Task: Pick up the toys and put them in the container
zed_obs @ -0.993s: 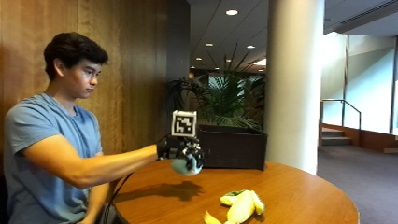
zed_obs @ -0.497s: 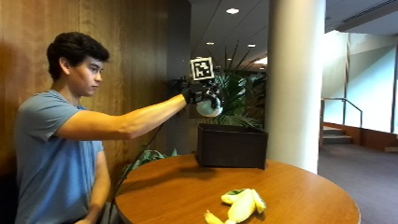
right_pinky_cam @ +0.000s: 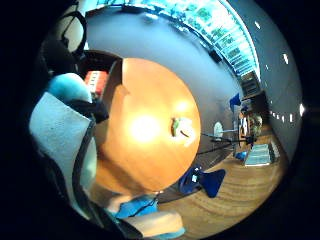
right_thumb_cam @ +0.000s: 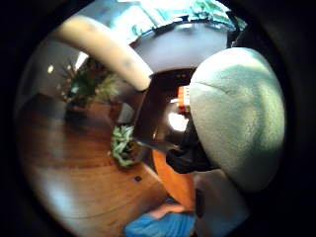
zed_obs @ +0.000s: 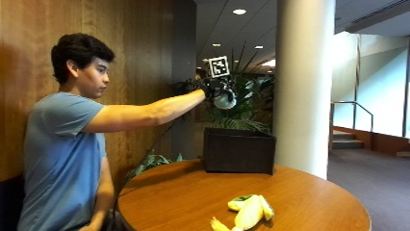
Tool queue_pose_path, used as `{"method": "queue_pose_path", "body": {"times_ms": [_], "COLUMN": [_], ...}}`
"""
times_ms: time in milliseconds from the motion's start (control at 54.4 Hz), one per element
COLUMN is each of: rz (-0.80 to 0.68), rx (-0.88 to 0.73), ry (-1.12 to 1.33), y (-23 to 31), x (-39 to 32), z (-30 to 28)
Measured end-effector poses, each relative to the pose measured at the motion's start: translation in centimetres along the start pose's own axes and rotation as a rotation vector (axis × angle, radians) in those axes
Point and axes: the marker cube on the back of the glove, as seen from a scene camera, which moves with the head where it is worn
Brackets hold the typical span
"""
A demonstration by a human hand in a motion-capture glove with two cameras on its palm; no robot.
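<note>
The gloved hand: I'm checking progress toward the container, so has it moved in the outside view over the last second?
Yes. The gloved right hand, gripping a pale toy, rose from just above the table to high over the dark container.

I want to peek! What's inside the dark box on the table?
Looking down from the palm, an orange-red toy lies inside the dark container. The grey plush toy gripped in the gloved right hand hides the rest of the inside.
</note>
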Motion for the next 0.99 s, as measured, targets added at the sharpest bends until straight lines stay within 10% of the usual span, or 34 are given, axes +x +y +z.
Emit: {"method": "queue_pose_path", "body": {"times_ms": [993], "rz": [-0.061], "rx": [-0.131], "ry": [-0.080], "y": [-0.6], "x": [0.4], "z": [3.2]}}
